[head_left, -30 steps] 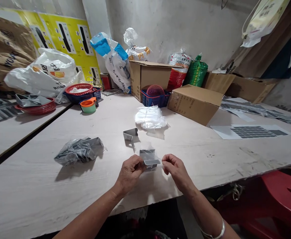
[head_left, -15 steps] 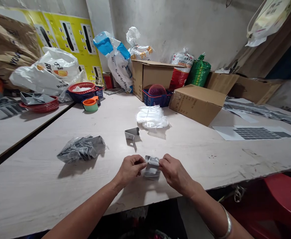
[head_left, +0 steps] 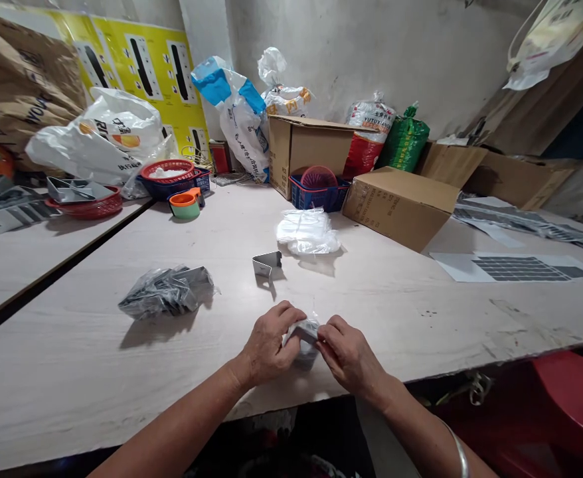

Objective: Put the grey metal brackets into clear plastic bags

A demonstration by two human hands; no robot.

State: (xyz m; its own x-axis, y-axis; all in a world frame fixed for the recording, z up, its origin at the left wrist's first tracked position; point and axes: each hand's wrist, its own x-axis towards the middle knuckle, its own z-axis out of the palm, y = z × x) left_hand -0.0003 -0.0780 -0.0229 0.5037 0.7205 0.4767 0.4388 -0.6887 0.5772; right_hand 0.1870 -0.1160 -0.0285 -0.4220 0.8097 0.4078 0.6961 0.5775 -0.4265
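Near the front edge of the table, a grey metal bracket in a clear plastic bag (head_left: 307,330) is held between both hands. My left hand (head_left: 274,340) is closed on its left side, fingers over the top and thumb below. My right hand (head_left: 345,352) pinches its right edge. Fingers cover part of the bracket, so its full shape is hidden. Just beyond the hands stands a bent metal bracket (head_left: 266,264), unbagged. To the left lies a clear bag filled with grey metal pieces (head_left: 165,292).
A stack of clear plastic bags (head_left: 307,232) lies farther back, before a blue basket (head_left: 316,196) and cardboard boxes (head_left: 398,206). Orange and green tape rolls (head_left: 185,204) sit back left near a red basket (head_left: 89,206). Printed sheets (head_left: 515,267) lie right; a red stool (head_left: 575,398) stands below.
My left hand has shifted from a fingertip pinch to a fuller grip over the bagged bracket, which is now tilted. My right hand still pinches its edge. The view has moved slightly.
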